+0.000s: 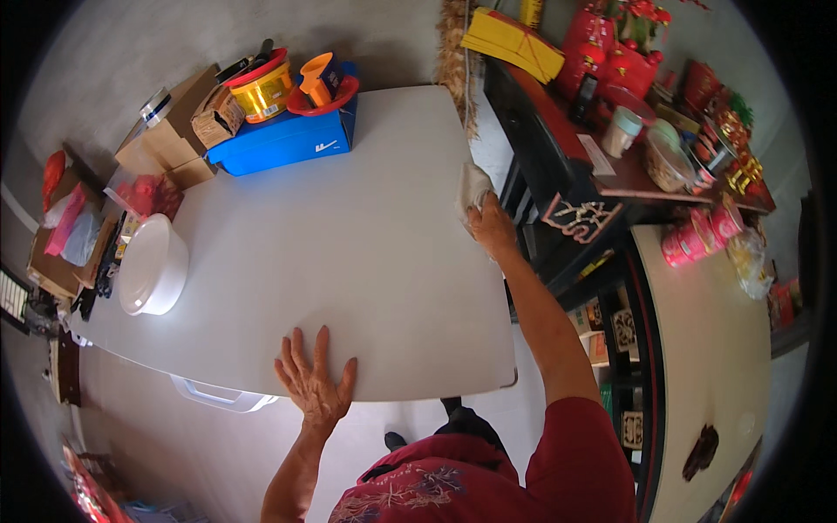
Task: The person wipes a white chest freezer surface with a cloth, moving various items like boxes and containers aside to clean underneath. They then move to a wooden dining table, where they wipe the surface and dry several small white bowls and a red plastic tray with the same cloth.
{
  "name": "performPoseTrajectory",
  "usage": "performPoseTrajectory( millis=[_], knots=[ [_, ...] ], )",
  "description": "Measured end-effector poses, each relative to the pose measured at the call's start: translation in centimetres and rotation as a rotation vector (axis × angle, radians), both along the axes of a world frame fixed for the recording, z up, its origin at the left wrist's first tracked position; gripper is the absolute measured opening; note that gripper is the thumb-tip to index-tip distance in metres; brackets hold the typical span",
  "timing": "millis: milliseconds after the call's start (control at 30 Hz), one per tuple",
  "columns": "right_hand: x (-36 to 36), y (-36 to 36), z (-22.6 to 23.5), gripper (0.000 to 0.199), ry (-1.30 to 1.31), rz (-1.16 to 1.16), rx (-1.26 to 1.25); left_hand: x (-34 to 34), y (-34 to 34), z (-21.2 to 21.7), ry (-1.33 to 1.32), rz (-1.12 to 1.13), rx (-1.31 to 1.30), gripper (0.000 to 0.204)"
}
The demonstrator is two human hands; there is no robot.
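A white table (349, 235) spreads out below me. My left hand (317, 380) rests flat near its front edge, fingers spread, holding nothing. At the table's right edge, toward the far side, my right hand (492, 225) grips a pale cloth (472, 187). The cloth is bunched under my fingers and lies against the tabletop. Part of it is hidden by my hand.
At the back left stand a blue shoebox (288, 144), a yellow tub (261, 91), an orange cup (319, 78) and cardboard boxes (174, 122). A white basin (155, 266) sits at the left. Right of the table is a dark wooden cabinet (532, 131) crowded with jars and red decorations.
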State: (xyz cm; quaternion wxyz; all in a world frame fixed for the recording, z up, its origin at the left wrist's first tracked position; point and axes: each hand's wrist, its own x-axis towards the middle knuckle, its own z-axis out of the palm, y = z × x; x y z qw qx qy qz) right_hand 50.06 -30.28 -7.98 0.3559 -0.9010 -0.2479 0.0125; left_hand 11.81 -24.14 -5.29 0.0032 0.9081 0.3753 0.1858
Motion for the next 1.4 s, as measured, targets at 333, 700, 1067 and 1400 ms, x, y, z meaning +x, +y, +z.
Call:
performPoseTrajectory(
  millis=[333, 700, 1067, 1400],
  knots=[
    [-11.5, -11.4, -0.7, 0.043, 0.146, 0.006, 0.065, -0.8, 0.0, -1.4, -0.114, -0.091, -0.020, 0.055],
    [-27.9, -13.8, 3.0, 0.049, -0.677, 0.420, -0.133, -2.9, 1.7, -3.0, -0.158, -0.195, 0.001, 0.062],
    [-34.7, -1.3, 3.2, 0.053, -0.755, 0.895, -0.180, -15.8, 6.4, -2.5, -0.579, 0.124, -0.221, 0.055],
    [-42.3, 13.9, 2.1, 0.052, -0.789, 1.166, -0.097, -24.5, 4.4, -5.4, -0.619, 0.265, -0.287, 0.045]
  ],
)
